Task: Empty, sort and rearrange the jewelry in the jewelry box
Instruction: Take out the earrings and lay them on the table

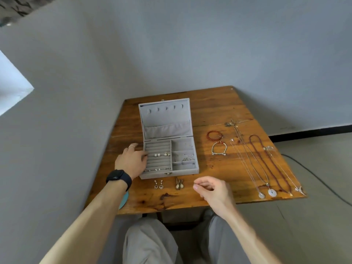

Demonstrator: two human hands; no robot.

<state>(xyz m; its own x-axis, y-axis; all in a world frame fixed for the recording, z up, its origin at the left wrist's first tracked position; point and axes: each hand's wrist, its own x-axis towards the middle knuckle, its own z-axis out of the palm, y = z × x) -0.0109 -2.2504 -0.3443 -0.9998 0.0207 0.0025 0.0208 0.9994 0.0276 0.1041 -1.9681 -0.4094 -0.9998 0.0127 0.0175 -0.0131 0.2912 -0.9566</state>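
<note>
A grey velvet jewelry box (187, 168) stands open on the wooden table (219, 109), lid upright. Pearl earrings (157, 154) and small studs sit in its ring rolls; a thin bangle (184, 156) lies in a right compartment. My left hand (133, 161) rests against the box's left side, fingers over the rim. My right hand (211, 189) hovers in front of the box and pinches a tiny earring (195, 185) between thumb and forefinger. Two earring pairs (158, 184) (179, 184) lie before the box.
To the right lie a red bead bracelet (214, 135), a thin bracelet (219, 149) and several long necklaces (266, 164) reaching the table's front right edge. A teal object (123, 201) peeks out under my left forearm. A cable (312, 174) runs on the floor.
</note>
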